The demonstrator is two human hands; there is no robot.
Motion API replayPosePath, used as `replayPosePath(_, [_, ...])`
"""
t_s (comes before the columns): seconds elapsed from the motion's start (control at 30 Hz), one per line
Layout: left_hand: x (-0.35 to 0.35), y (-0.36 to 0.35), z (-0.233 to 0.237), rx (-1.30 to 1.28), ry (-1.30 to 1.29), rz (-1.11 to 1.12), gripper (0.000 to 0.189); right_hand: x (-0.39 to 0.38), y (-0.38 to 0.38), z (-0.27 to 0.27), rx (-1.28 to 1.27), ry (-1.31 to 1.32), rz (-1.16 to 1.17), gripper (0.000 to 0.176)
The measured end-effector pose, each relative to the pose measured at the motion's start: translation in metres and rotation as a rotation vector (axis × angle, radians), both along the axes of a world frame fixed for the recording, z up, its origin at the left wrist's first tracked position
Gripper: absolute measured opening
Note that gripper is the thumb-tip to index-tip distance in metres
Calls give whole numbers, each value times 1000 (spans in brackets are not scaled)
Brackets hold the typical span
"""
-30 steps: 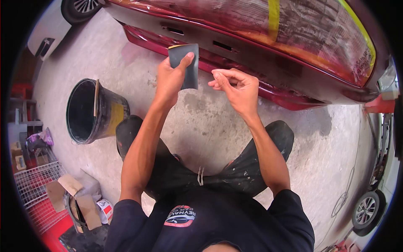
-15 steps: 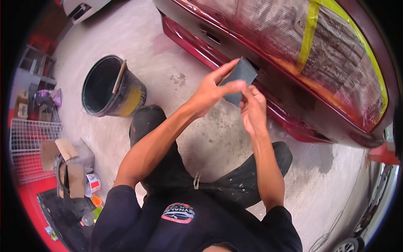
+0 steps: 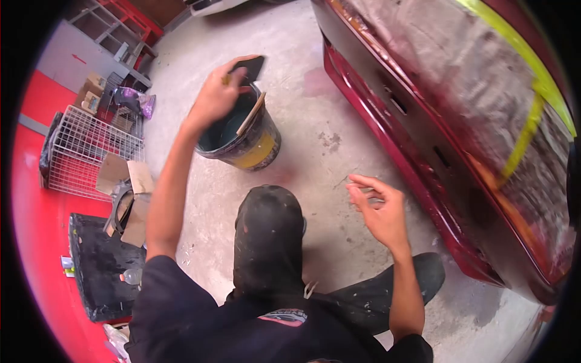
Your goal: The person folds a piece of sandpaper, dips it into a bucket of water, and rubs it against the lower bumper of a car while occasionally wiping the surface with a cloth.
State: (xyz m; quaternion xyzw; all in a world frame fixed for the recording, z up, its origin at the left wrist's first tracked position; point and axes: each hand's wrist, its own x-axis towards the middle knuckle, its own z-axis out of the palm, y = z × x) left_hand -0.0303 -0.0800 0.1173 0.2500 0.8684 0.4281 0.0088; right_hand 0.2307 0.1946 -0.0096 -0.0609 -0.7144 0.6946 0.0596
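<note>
My left hand [image 3: 219,95] is above the black bucket [image 3: 266,136], with its fingers closed on a dark sheet [image 3: 249,68] that sticks out over the bucket's far rim. A pale stick lies across the bucket's right edge. My right hand [image 3: 382,213] hangs over the floor between my knees and the dark red car panel [image 3: 423,148]. Its fingers are apart and curved, with nothing between them.
Newspaper [image 3: 433,78] and yellow-green tape [image 3: 525,136] cover part of the car at the right. A white wire rack [image 3: 97,145], a cardboard box [image 3: 142,176] and a black panel [image 3: 103,260] with a bottle stand at the left.
The view has turned left. My left hand has moved away from the car to the bucket with the sheet. My right hand has let go of the sheet and opened.
</note>
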Motion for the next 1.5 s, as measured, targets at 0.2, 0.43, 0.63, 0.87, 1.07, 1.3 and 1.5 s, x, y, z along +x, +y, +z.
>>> replayPosePath(0.2, [-195, -158, -206, -1231, -159, -274, 43, -6, -8, 41, 341, -66, 10, 21])
replayPosePath(0.43, [-300, -196, -408, -1450, -165, -760, 39, -13, -4, 60, 630, -359, 60, 19])
replayPosePath(0.63, [-346, -230, -407, -1446, 24, -1330, 52, -18, -13, 51, 707, -338, 201, 26])
replayPosePath(0.87, [-284, -134, -64, -769, -494, -252, 55, -28, -17, 29, 655, -199, 452, 26])
replayPosePath(1.07, [-212, 63, -96, -448, -326, -472, 47, -42, -34, 8, 666, 65, 627, 28])
replayPosePath(1.3, [-191, 202, -315, 26, 252, 237, 26, -6, 3, 23, 687, 109, 576, 25])
replayPosePath(1.5, [-92, 247, -394, 102, 441, 179, 92, 14, 27, 33, 706, -149, 485, 30])
